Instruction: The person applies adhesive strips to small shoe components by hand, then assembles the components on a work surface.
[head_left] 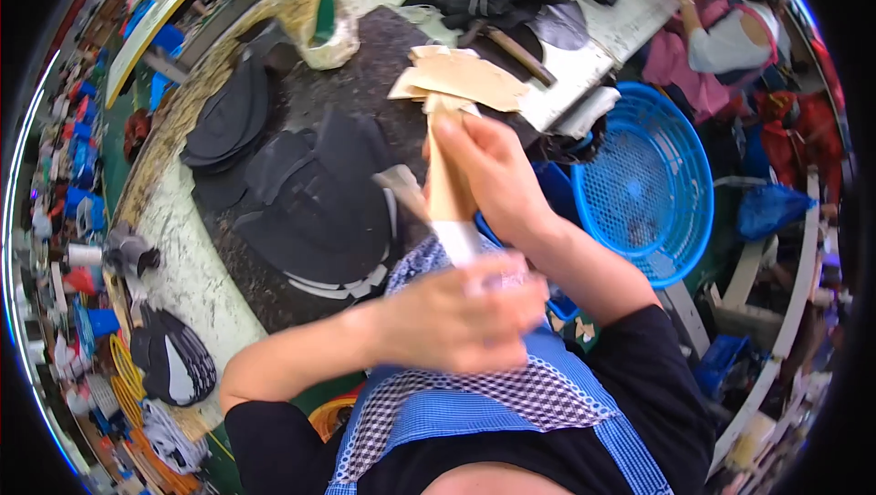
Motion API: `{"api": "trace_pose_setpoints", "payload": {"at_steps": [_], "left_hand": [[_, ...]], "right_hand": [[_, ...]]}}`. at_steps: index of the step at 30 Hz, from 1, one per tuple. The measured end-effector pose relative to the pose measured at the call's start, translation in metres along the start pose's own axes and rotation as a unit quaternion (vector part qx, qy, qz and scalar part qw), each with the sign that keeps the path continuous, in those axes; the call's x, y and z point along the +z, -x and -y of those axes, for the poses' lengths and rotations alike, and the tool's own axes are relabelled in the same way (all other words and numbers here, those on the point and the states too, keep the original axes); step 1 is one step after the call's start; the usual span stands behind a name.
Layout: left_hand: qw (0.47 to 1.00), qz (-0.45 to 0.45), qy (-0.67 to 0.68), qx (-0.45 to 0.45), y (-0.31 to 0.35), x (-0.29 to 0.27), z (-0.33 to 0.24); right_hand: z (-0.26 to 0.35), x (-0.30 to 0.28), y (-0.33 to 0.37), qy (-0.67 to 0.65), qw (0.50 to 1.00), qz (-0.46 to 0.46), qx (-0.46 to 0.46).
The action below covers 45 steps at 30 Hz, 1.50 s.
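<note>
Tan, white-ended narrow sheet piece (443,187), between both hands: long axis running from right hand (500,171), thumb and fingers pinching upper part, down toward left hand (447,317), nearer white end; left grip blurred, indeterminable.

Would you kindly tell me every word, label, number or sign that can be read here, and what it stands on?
No text can be read in this picture.
Tan piece in the right hand: no lettering that I can make out.
Black pieces on the bench: none that I can make out.
Blue basket: none that I can make out.
Clutter along the left edge: too small and blurred to tell.
</note>
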<state>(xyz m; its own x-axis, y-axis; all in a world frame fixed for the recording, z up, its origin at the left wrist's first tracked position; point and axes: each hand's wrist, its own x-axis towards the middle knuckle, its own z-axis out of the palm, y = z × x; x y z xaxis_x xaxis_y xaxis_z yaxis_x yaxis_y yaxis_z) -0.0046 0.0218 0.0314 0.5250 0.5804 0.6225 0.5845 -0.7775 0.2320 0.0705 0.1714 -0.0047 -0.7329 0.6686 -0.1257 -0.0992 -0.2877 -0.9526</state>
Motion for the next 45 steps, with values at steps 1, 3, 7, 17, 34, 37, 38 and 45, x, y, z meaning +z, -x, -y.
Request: {"api": "trace_pose_setpoints", "payload": {"at_steps": [1, 3, 7, 17, 34, 37, 38, 45], "left_hand": [[0.998, 0.021, 0.055, 0.036, -0.004, 0.0, -0.012], [0.964, -0.103, 0.244, -0.012, -0.014, -0.017, -0.018], [0.581, -0.484, 0.627, -0.191, 0.008, -0.058, 0.0], [0.808, -0.301, 0.324, -0.39, 0.06, -0.065, -0.019], [0.685, -0.306, 0.162, -0.641, 0.116, -0.107, -0.014], [0.71, -0.317, 0.126, -0.617, 0.12, -0.1, -0.011], [0.71, -0.316, 0.129, -0.615, 0.119, -0.104, -0.011], [0.835, -0.163, -0.079, -0.519, 0.125, -0.052, 0.008]], "right_hand": [[0.004, -0.002, -0.008, -0.011, 0.998, -0.055, -0.02], [0.003, -0.016, -0.025, -0.05, 0.974, -0.17, -0.14], [-0.013, -0.102, 0.001, 0.316, 0.884, -0.283, -0.199], [0.038, 0.024, 0.063, 0.198, 0.923, 0.329, -0.022], [0.038, 0.057, -0.024, 0.37, 0.893, 0.254, 0.001], [0.039, 0.059, -0.026, 0.341, 0.904, 0.259, -0.006], [0.039, 0.059, -0.024, 0.28, 0.927, 0.249, 0.01], [0.041, 0.054, -0.044, -0.35, 0.874, 0.334, 0.036]]}}
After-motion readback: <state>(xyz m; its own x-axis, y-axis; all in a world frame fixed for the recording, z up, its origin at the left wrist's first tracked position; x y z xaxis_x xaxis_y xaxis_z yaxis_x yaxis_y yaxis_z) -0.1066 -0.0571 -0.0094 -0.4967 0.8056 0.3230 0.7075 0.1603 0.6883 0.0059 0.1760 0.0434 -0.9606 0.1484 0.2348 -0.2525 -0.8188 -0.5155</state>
